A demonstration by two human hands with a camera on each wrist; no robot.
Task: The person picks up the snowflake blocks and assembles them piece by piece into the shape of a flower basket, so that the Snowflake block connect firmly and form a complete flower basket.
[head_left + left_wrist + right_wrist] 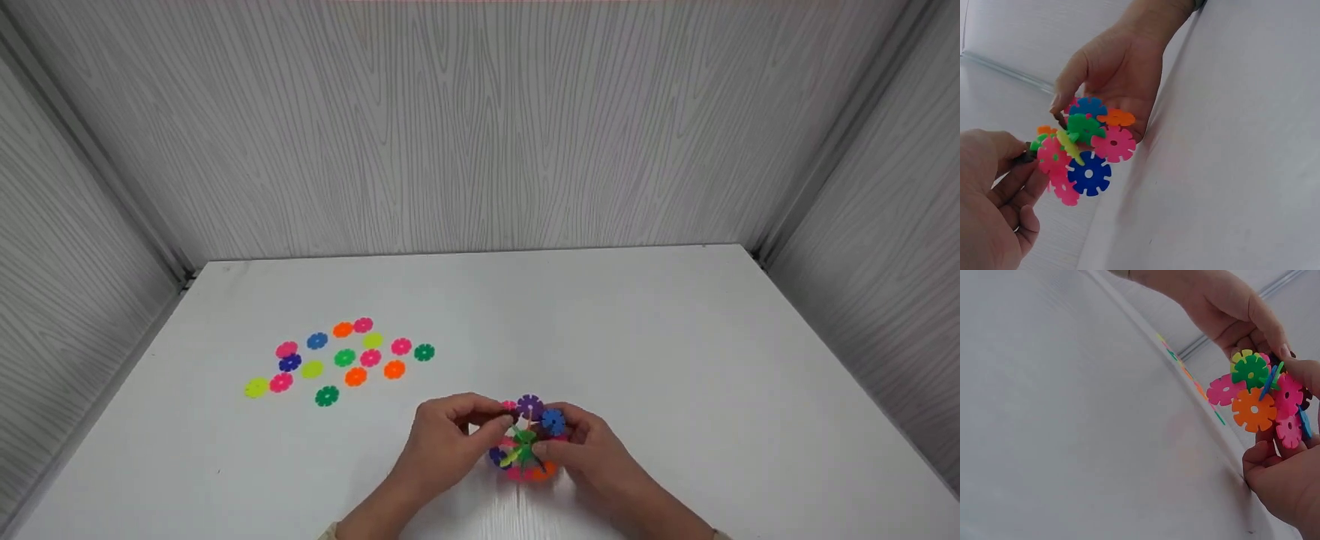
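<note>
A ball-like cluster of interlocked plastic snowflake discs (525, 446) is held between both hands, in pink, green, blue, purple, orange and yellow. My right hand (600, 454) grips it from the right, thumb on the near side and fingers behind. From the left, my left hand (446, 439) pinches a dark disc at the cluster's edge between thumb and forefinger; the fingertips hide most of that disc. A blue disc (1079, 179) and pink discs face the left wrist view. In the right wrist view an orange disc (1246, 417) hangs lowest toward the camera.
Loose discs lie spread on the white table (637, 322) to the left, among them a yellow disc (256, 388), a dark green disc (321, 400) and an orange disc (388, 372). Grey wood-grain panels (480, 127) close off the back and both sides.
</note>
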